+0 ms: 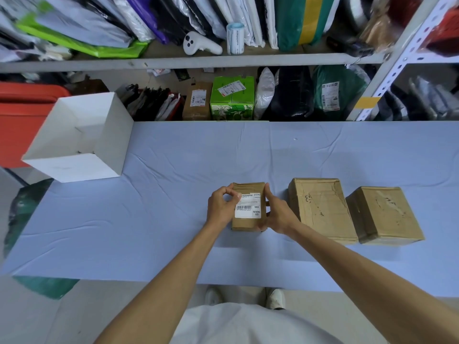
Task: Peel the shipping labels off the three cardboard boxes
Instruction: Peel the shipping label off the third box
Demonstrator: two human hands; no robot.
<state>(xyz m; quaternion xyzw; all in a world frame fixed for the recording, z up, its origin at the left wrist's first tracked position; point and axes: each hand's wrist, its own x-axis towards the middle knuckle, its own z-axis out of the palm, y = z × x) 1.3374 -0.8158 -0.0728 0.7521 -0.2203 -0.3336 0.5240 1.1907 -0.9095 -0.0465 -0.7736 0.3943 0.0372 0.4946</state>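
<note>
Three cardboard boxes stand in a row on the blue-covered table (149,194). The small left box (246,223) carries a white shipping label (248,206) with a barcode on its top. My left hand (222,207) pinches the label's upper left corner between thumb and forefinger. My right hand (277,214) grips the box's right side, thumb on the far right corner. The middle box (320,207) and the right box (382,213) show bare brown tops with torn patches and no label.
An open white box (82,140) sits at the table's far left corner. Behind the table, metal shelves (198,59) hold parcels, bags, a label roll (235,38) and a white controller (200,44). A red bin (22,115) stands at the left.
</note>
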